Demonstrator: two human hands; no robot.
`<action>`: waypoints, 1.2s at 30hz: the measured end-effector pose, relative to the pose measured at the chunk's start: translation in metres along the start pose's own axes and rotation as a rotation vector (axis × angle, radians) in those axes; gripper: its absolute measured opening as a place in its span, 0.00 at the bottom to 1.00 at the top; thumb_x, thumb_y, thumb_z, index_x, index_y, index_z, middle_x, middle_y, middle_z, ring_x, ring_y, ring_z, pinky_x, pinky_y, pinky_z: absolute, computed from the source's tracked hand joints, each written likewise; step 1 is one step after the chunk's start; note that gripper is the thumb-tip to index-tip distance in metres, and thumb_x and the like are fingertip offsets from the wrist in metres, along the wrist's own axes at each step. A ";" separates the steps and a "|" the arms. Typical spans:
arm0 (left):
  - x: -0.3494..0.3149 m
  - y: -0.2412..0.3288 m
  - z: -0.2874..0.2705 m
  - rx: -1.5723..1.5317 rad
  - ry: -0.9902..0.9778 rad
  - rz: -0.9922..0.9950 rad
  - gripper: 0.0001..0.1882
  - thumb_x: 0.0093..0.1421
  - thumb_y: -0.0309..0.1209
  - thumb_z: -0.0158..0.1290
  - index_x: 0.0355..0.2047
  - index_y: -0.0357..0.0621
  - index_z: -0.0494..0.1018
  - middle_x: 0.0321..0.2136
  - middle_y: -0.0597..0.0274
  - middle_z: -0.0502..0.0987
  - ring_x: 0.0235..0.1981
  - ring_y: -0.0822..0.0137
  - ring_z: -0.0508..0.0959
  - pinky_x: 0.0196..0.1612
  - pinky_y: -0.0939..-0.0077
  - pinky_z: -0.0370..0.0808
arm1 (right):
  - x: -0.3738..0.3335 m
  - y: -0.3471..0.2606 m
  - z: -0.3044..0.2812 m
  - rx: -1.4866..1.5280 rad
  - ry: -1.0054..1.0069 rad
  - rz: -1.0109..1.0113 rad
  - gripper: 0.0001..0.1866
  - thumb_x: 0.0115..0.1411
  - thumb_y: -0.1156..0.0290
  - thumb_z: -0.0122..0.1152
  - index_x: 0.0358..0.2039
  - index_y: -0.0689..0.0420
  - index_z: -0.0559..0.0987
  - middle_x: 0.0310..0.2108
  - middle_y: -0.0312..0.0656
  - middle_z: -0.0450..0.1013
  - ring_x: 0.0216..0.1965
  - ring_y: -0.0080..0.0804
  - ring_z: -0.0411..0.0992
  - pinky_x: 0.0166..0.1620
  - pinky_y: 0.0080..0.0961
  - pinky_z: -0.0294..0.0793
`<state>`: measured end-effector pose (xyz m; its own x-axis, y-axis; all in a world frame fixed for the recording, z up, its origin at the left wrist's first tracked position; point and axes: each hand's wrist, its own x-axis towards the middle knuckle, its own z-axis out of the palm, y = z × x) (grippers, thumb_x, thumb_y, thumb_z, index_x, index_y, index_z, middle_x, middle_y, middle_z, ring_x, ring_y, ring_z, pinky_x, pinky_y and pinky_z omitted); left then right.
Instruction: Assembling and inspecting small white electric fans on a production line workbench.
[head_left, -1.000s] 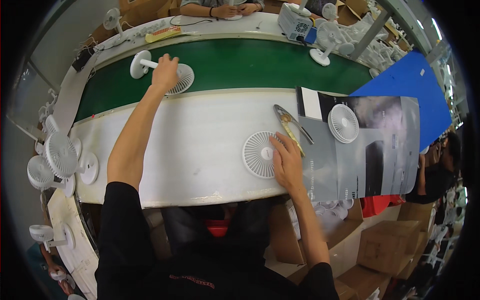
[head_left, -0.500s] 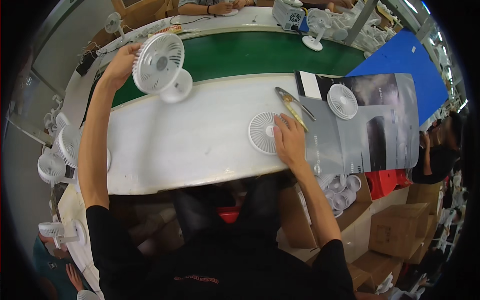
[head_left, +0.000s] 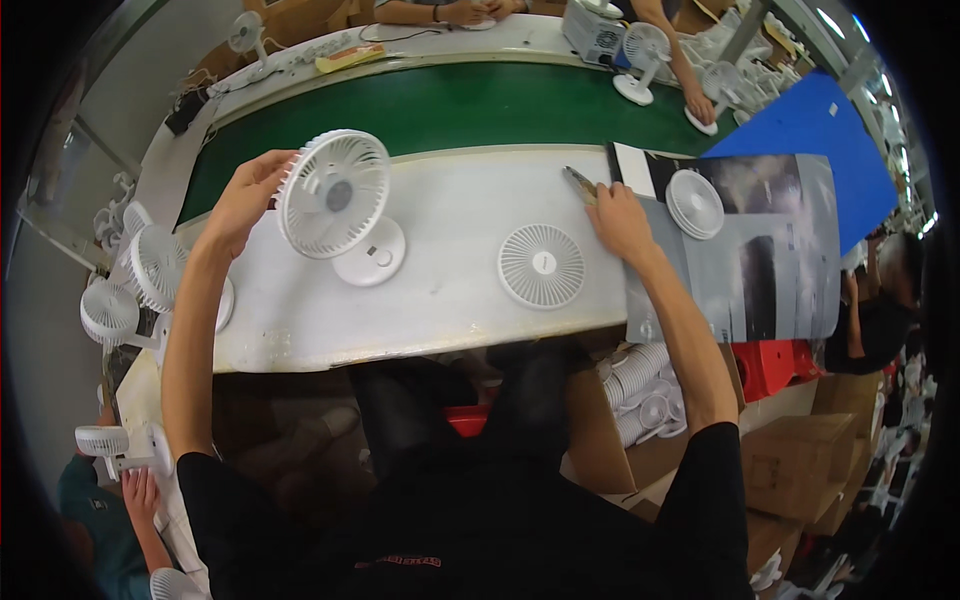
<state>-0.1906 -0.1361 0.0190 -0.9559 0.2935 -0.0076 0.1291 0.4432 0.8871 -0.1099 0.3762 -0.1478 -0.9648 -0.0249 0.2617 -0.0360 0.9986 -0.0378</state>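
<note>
A white desk fan (head_left: 333,196) is on the left of the white worktop, its round base (head_left: 372,254) down on the surface or just touching it. My left hand (head_left: 250,200) grips the back edge of the fan's cage, the fingers partly hidden behind it. The hub shows through the cage's open front. A round white fan grille (head_left: 541,266) lies flat between my hands. At its upper right, my right hand (head_left: 622,218) closes around a pair of pliers (head_left: 578,186), mostly covered by the fingers.
Stacked white grilles (head_left: 694,204) lie on a grey printed sheet (head_left: 740,270) at right. Beyond the worktop runs a green conveyor belt (head_left: 420,105), where another person's hand (head_left: 700,105) touches a white disc. Several fans (head_left: 155,268) stand at left; below is a cardboard box (head_left: 600,430).
My left hand has brought the fan down and nearer, onto the worktop. My right hand has left the grille and taken hold of the pliers. Another person's arm has reached in over the belt.
</note>
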 end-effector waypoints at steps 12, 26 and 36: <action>-0.054 0.010 0.034 0.084 0.172 0.292 0.27 0.64 0.29 0.58 0.63 0.40 0.66 0.51 0.55 0.76 0.45 0.69 0.77 0.46 0.73 0.77 | 0.030 -0.031 -0.013 0.322 0.223 -0.300 0.23 0.59 0.69 0.65 0.56 0.54 0.77 0.63 0.54 0.67 0.63 0.55 0.65 0.64 0.45 0.66; -0.046 -0.035 0.097 -0.346 0.408 0.418 0.33 0.59 0.28 0.65 0.62 0.37 0.63 0.53 0.54 0.75 0.55 0.65 0.74 0.59 0.69 0.71 | -0.084 -0.122 -0.076 0.177 -0.249 -0.274 0.59 0.42 0.33 0.73 0.68 0.59 0.65 0.64 0.68 0.58 0.65 0.67 0.58 0.64 0.55 0.62; -0.084 -0.007 0.092 -0.159 0.650 0.537 0.39 0.56 0.23 0.64 0.67 0.40 0.60 0.59 0.51 0.69 0.59 0.61 0.72 0.63 0.65 0.68 | -0.099 -0.124 -0.032 0.393 -0.065 -0.383 0.65 0.38 0.38 0.79 0.70 0.59 0.61 0.69 0.67 0.51 0.68 0.70 0.51 0.70 0.57 0.54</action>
<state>-0.0872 -0.0856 -0.0293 -0.7434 -0.1355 0.6550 0.6155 0.2445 0.7492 -0.0014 0.2562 -0.1383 -0.8771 -0.3985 0.2680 -0.4704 0.8254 -0.3123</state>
